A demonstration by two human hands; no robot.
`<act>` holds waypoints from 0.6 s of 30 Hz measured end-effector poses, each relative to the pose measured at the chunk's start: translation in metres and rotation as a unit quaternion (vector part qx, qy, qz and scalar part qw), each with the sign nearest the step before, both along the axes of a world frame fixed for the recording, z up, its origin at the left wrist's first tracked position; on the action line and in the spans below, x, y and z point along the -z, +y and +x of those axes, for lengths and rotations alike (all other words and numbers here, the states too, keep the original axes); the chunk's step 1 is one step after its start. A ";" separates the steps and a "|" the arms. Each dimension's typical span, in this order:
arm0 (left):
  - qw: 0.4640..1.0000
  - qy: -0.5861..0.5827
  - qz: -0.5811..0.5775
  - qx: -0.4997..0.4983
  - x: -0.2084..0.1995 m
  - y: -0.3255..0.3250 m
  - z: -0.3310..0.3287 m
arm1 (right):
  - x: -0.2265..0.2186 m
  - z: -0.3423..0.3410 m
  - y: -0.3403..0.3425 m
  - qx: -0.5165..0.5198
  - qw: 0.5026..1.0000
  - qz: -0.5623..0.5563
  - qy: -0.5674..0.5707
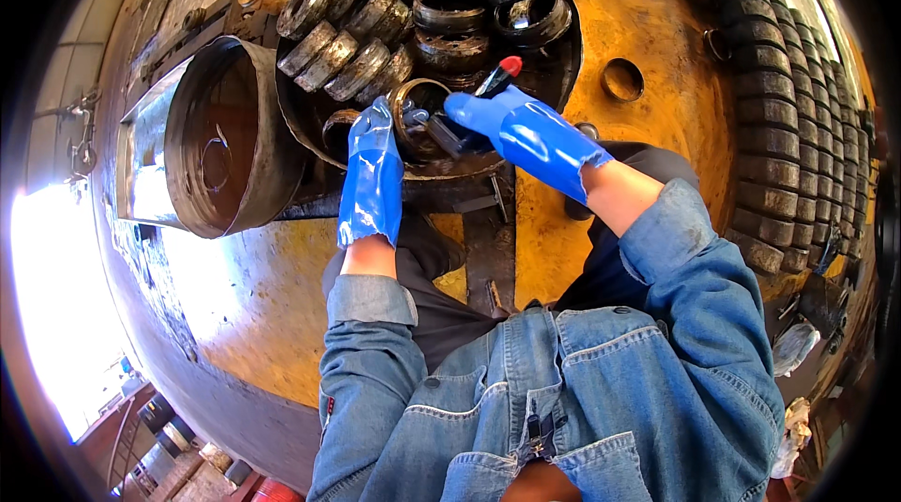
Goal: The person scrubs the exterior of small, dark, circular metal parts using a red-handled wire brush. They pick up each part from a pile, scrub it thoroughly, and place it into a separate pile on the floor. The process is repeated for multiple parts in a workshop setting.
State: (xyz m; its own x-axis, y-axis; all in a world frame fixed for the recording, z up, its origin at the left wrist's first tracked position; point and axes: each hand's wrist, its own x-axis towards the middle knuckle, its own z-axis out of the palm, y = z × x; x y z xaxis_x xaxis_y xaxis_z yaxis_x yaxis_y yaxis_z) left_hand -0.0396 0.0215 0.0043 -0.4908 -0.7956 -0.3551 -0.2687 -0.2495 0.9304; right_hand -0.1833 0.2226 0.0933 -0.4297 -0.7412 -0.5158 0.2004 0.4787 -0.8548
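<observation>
Head view: at the tub's (pixel 561 70) near edge, our left hand (pixel 375 131) clamps a ring (pixel 410 94), right hand (pixel 507 117) a red-ended tool (pixel 497 78); yellow floor (pixel 648 23) alongside.

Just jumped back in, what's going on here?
A person in blue gloves works at a round tub of dark, wet-looking rings. The left hand holds one ring by the tub's near edge; the right hand grips a dark, red-ended tool at that ring's opening. Similar dark parts stand stacked off to the right.

Ring (pixel 419 83): shiny metal; gloves (pixel 544 141): glossy plastic.
</observation>
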 end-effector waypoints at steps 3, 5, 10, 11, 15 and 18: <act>0.987 0.097 0.123 0.036 -0.003 -0.002 0.001 | 0.005 0.005 -0.013 -0.029 0.959 0.093 0.265; 0.987 0.085 0.129 0.032 -0.009 0.003 -0.003 | 0.008 -0.001 -0.016 -0.101 0.912 0.061 0.393; 0.997 0.056 -0.047 0.038 -0.005 -0.001 -0.001 | 0.010 -0.015 -0.029 -0.184 0.749 -0.109 0.627; 0.997 0.065 -0.037 0.032 0.000 -0.006 0.003 | 0.000 -0.011 -0.030 -0.191 0.726 -0.148 0.643; 0.988 0.090 0.112 0.052 -0.030 0.012 -0.009 | 0.017 -0.016 -0.024 -0.106 0.840 -0.047 0.530; 0.987 0.079 0.120 0.066 -0.027 0.007 -0.007 | 0.008 -0.011 -0.020 -0.054 0.946 0.096 0.306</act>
State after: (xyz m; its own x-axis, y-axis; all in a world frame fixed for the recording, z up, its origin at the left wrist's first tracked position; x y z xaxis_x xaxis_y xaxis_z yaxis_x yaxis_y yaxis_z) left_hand -0.0461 0.0289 0.0318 -0.6485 -0.6235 -0.4366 -0.1691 -0.4412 0.8813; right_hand -0.1944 0.2028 0.0855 -0.6186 -0.7160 -0.3236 -0.3629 0.6256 -0.6906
